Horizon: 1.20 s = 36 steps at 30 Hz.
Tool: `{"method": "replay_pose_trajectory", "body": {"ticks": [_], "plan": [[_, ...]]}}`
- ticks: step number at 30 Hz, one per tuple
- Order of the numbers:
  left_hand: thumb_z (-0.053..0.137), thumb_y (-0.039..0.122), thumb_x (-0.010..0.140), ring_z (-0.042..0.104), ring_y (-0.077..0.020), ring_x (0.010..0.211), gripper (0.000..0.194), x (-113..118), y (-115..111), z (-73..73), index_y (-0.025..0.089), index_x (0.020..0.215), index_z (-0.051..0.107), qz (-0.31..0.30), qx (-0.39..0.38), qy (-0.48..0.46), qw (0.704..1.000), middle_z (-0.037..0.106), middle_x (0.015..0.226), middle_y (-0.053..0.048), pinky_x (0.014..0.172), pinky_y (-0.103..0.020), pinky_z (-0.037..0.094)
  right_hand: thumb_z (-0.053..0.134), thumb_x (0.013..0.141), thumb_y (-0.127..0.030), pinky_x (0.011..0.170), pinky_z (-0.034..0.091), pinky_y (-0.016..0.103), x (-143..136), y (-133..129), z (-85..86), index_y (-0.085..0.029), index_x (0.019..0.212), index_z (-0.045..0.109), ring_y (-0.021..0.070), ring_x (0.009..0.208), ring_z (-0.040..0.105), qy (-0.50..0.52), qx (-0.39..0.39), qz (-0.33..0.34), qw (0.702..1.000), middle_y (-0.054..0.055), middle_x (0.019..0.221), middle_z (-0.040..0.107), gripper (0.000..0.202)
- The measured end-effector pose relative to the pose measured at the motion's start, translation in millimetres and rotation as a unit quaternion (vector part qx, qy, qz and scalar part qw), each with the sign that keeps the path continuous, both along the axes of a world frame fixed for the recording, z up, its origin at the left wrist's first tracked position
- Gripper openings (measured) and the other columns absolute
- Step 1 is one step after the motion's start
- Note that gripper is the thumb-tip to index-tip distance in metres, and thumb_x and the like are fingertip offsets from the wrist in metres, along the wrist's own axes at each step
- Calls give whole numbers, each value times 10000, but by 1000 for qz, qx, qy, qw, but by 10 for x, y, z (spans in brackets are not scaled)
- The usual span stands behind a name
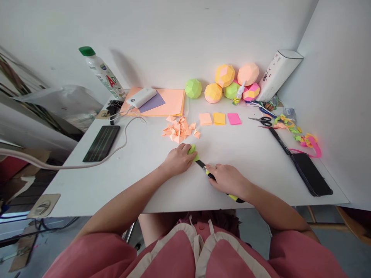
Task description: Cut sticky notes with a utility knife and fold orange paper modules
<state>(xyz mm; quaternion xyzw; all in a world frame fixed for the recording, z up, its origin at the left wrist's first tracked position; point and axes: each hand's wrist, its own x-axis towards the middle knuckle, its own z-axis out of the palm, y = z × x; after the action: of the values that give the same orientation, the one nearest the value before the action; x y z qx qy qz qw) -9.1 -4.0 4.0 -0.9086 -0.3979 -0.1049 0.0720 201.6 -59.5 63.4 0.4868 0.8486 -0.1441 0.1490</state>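
Note:
My right hand point(227, 177) grips a black and yellow utility knife point(233, 197) whose dark blade point(199, 163) points up and left. The blade's tip reaches a small piece of light green paper point(193, 150). My left hand point(180, 159) is closed on that paper, with its fingers curled over it and hiding part of it. Just beyond my left hand lies a loose pile of folded peach paper pieces point(178, 129). Behind the hands sit small square stacks of paper in peach point(205, 119), yellow point(219, 118) and pink point(234, 118).
Faceted paper balls point(224, 75) and a glue bottle point(239, 94) stand along the wall. At right are scissors point(262, 121), paper strips point(301, 135) and a black case point(311, 173). A phone point(101, 143), white cable point(125, 143) and spray can point(104, 73) are at left.

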Motion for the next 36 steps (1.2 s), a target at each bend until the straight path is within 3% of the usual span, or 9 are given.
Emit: {"method": "replay_pose_trajectory", "body": {"ticks": [14, 36], "plan": [[398, 232, 888, 513, -240, 877, 283, 15, 4, 10, 229, 1042, 635, 5, -16, 16, 1000, 531, 984, -120, 553, -287, 447, 384, 900, -321, 628, 457, 308, -17, -47, -12, -149, 1399, 360, 239, 751, 643, -43, 1, -7, 999, 136, 962, 640, 529], [393, 214, 875, 500, -245, 887, 274, 28, -13, 29, 218, 1017, 627, 9, -28, 9, 1000, 519, 986, -125, 568, -307, 463, 381, 906, -336, 615, 460, 310, 14, -3, -6, -179, 1391, 377, 242, 751, 649, -42, 15, 6, 999, 124, 979, 640, 509]]}}
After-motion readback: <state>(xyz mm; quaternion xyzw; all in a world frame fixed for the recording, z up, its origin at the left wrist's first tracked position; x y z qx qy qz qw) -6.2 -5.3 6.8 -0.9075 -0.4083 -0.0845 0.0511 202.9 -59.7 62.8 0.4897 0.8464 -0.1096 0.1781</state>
